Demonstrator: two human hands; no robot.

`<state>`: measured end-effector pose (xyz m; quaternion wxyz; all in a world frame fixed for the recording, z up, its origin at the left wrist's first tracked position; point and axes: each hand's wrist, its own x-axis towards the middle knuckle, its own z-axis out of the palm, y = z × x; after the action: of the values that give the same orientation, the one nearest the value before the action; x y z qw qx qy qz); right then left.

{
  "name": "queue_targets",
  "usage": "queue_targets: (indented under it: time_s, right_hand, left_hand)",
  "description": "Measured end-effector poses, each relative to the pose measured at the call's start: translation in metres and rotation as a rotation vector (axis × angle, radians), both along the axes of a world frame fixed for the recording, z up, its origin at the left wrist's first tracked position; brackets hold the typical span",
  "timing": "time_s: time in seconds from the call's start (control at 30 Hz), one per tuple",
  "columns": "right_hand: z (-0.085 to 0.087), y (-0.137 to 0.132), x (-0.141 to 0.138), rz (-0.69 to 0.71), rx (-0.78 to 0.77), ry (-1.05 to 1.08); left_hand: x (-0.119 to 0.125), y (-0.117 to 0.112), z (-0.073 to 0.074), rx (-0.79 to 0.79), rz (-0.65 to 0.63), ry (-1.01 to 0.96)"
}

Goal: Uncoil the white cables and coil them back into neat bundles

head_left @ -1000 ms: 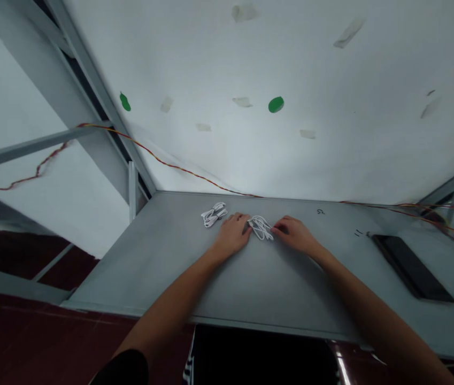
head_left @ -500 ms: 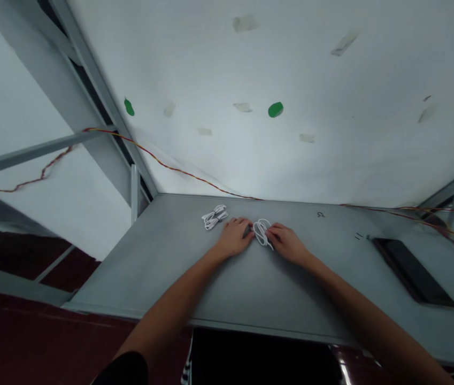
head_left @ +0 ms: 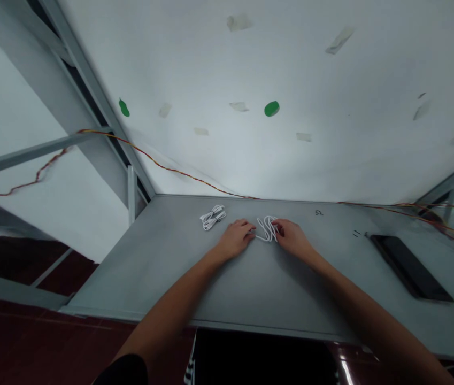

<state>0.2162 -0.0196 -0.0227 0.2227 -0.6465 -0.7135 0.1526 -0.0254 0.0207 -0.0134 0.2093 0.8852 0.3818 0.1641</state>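
A loosely looped white cable [head_left: 267, 230] lies on the grey tabletop between my two hands. My left hand [head_left: 235, 238] rests on the table with its fingertips closed on one end of this cable. Around the right side of the loops, my right hand [head_left: 291, 237] pinches the cable between thumb and fingers. Left of my left hand sits a second white cable [head_left: 213, 217], bundled with a dark tie around its middle.
A black tablet-like slab [head_left: 409, 267] lies at the right of the grey table [head_left: 251, 294]. Twisted red-yellow wire [head_left: 170, 170] runs along the white back panel [head_left: 218, 64]. Metal frame bars [head_left: 90, 80] stand at the left.
My right hand has shifted slightly right with the loops, which have spread apart. A stretch of cable now runs out to my left hand. A dark spot by my left fingers no longer shows.
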Motion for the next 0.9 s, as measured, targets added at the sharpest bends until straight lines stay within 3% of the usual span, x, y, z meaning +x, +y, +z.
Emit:
queue_targets:
  time_s: [0.3, 0.47, 0.57, 0.7, 0.8, 0.9]
  right_hand:
    - [0.006, 0.001, 0.011, -0.088, -0.073, -0.103]
    - [0.012, -0.001, 0.012, -0.126, -0.119, -0.187]
    - [0.009, -0.002, 0.009, -0.163, -0.093, -0.209]
    - [0.004, -0.002, 0.004, -0.231, 0.111, -0.169]
    - [0.004, -0.001, 0.002, -0.179, 0.285, -0.029]
    - [0.005, 0.0, 0.001, -0.141, 0.255, 0.182]
  left_hand:
    - [0.002, -0.003, 0.001, 0.066, 0.024, 0.107]
    - [0.001, -0.004, 0.002, 0.043, 0.036, -0.003]
    - [0.0, -0.002, 0.002, -0.105, 0.042, -0.207]
    - [0.001, 0.003, -0.002, -0.361, 0.203, -0.569]
    - [0.003, 0.007, -0.004, -0.577, 0.323, -0.817]
    - [0.002, 0.01, -0.004, -0.766, 0.411, -1.02]
